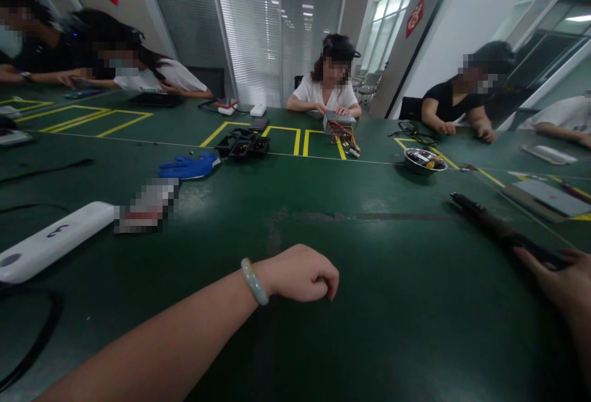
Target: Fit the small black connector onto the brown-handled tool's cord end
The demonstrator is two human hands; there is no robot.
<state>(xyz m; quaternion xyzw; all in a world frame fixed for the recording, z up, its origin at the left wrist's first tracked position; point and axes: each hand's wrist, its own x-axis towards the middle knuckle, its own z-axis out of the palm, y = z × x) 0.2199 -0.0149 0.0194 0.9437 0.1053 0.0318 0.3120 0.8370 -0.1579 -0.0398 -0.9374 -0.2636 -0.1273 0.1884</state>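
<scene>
My left hand (302, 273) rests over the green table (369, 328) in the middle foreground, its fingers curled in and nothing visible in them. A pale green bangle (254, 281) circles that wrist. At the right edge my right hand (561, 276) grips the rear of a long black tool that looks like an electric screwdriver (489, 220). The tool's narrow tip points to the far left, away from me. Part of the right hand is cut off by the frame edge.
At left lie a white power strip (60, 239), a blurred-out phone-like object (150, 205) and a blue glove (189, 166). Farther back are black trays (242, 144), a metal bowl (425, 161) of small parts, and a laptop-like grey slab (551, 197). Across the table, a person handles a wired metal box (338, 121).
</scene>
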